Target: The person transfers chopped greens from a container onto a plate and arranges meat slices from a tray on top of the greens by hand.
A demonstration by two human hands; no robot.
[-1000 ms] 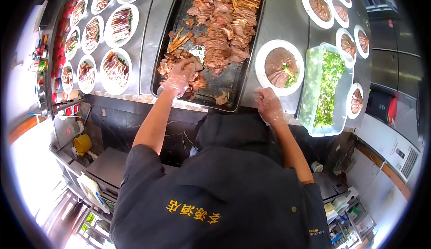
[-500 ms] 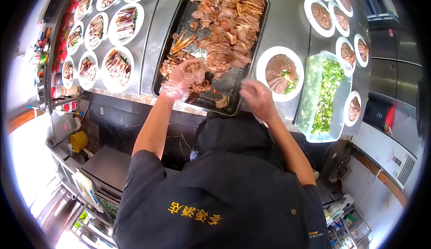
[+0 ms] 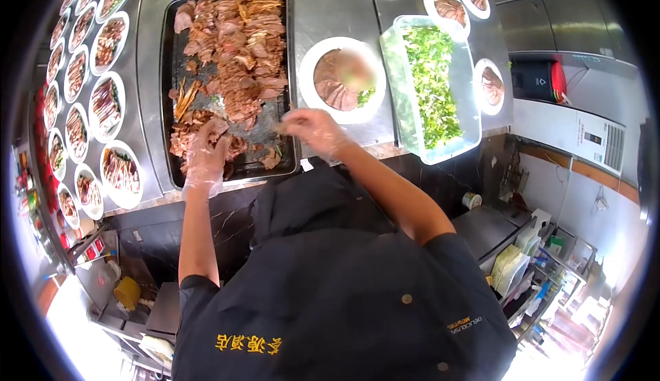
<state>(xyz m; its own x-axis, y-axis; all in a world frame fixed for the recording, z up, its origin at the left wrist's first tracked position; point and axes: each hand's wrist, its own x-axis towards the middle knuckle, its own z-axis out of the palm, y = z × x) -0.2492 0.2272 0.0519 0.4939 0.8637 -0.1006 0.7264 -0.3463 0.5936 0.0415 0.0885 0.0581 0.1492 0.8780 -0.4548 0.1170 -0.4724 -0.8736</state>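
Observation:
A black baking tray (image 3: 294,51) holds rows of sliced cooked meat (image 3: 237,44), with loose scraps (image 3: 189,133) at its near left corner. My left hand (image 3: 208,150), in a clear plastic glove, is in those scraps, its fingers curled on some meat slices. Over the tray's right edge is my right hand (image 3: 315,130), also gloved; its fingertips are pinched together, and whatever is between them is too small to make out. To the right of the tray, a white plate (image 3: 309,99) carries fanned meat slices and some green herbs; part of it is blurred.
A clear plastic tub (image 3: 399,99) of chopped greens (image 3: 432,85) stands right of the plate. Several filled white plates line the left side of the steel counter (image 3: 155,106), and more stand at the back right, such as one plate (image 3: 489,86) beside the tub.
My view has swung to the right, so the tray and plates appear further left. My right hand has moved slightly inward over the tray's edge. The left hand stays at the scraps.

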